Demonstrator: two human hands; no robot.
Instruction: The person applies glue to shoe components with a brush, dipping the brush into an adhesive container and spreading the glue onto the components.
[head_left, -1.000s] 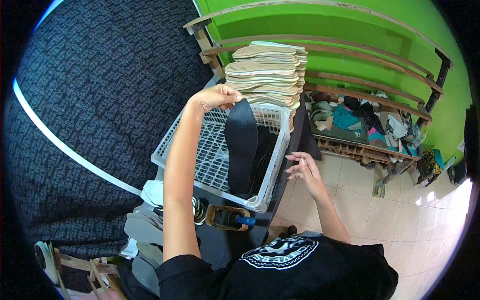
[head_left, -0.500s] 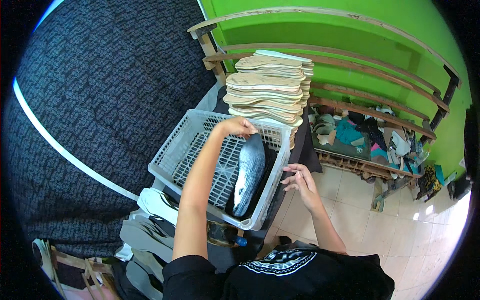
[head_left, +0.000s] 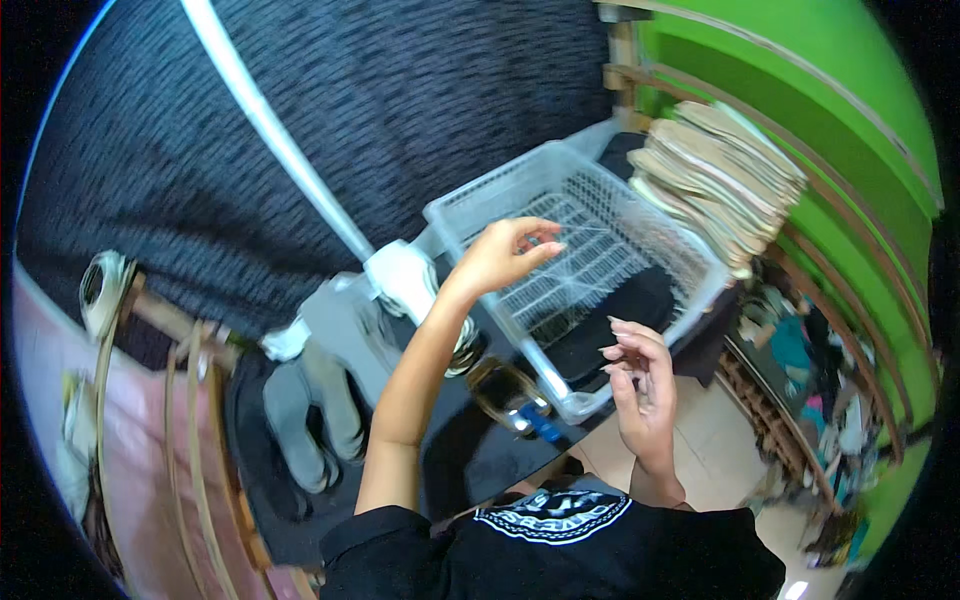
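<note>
A: Left hand?
B: Left hand (head_left: 512, 250) above the left part of a translucent white lattice-walled plastic crate (head_left: 582, 406). Fingers bent, thumb standing apart from them; grasp unfilled.
A: Right hand?
B: Right hand (head_left: 645, 390) at the crate's near right side, palm partly up, fingers loosely curled and parted, pinching nothing (some blur here; contact with what lies below, cannot tell).
A: The flat black sole-shaped pieces (head_left: 595, 342)?
B: Inside the crate, on the right part of its floor, near the right fingertips.
A: Surroundings?
B: Tall stack of tan sole-shaped sheets (head_left: 715, 185) just beyond the crate's far right side. Smooth grey sole-shaped pieces (head_left: 290, 425) to the left, on a black-covered counter (head_left: 465, 470). Small brown open container (head_left: 484, 376) with a blue-ended object (head_left: 543, 425), beside the crate's near corner.
</note>
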